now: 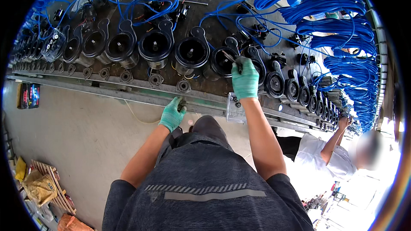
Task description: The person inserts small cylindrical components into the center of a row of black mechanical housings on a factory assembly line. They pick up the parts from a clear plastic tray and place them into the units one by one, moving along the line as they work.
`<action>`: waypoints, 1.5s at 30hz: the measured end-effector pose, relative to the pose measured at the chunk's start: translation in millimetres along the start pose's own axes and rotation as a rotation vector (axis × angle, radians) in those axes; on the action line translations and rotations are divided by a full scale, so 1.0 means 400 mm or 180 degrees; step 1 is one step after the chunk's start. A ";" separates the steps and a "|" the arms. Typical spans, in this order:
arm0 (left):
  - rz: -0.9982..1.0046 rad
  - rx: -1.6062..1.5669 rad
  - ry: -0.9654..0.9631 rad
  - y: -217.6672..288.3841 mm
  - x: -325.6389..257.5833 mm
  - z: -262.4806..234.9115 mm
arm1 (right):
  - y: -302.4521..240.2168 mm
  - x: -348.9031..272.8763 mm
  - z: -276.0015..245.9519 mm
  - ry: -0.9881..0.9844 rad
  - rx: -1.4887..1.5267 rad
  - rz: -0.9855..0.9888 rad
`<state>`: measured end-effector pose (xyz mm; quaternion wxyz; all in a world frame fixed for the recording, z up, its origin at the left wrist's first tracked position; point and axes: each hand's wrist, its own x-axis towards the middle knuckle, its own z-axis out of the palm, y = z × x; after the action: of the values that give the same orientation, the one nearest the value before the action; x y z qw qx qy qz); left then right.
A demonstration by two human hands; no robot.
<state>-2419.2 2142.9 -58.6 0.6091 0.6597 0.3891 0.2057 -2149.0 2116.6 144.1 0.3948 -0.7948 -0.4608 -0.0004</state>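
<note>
My right hand (246, 77), in a green glove, is closed around a slim metal tool whose exact kind I cannot make out. The tool (230, 56) points into the open round top of a black-rimmed metal motor housing (219, 67). My left hand (172, 114), gloved the same way, is at the bench's front edge, thumb apart from the lightly bent fingers, with nothing seen in it. Just beyond it, a small round flanged part (183, 86) lies near the edge. Another housing (191, 53) stands left of the one under the tool.
Similar housings (156, 47) line the bench both ways. A clear plastic box (236, 109) with small parts hangs at the front edge. Coiled blue cables (329, 8) lie along the back and right. Another person (325, 152) works farther right. A wooden pallet (53, 186) lies on the floor.
</note>
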 end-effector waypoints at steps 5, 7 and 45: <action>-0.0125 0.0697 0.0042 0.052 -0.044 -0.034 | 0.059 -0.016 0.043 -0.0259 -0.0661 -0.0635; -0.0196 0.0917 0.0062 0.049 -0.054 -0.043 | 0.049 -0.022 0.027 -0.0340 -0.0689 -0.0849; -0.0189 0.1434 -0.0644 0.089 0.084 -0.182 | 0.256 -0.293 0.117 -0.2201 -0.1718 0.0886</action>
<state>-2443.7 2217.1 -18.6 0.4882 0.7844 0.3815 0.0287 -2158.4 2033.2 4.8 -0.0069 -0.8770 -0.4378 0.1978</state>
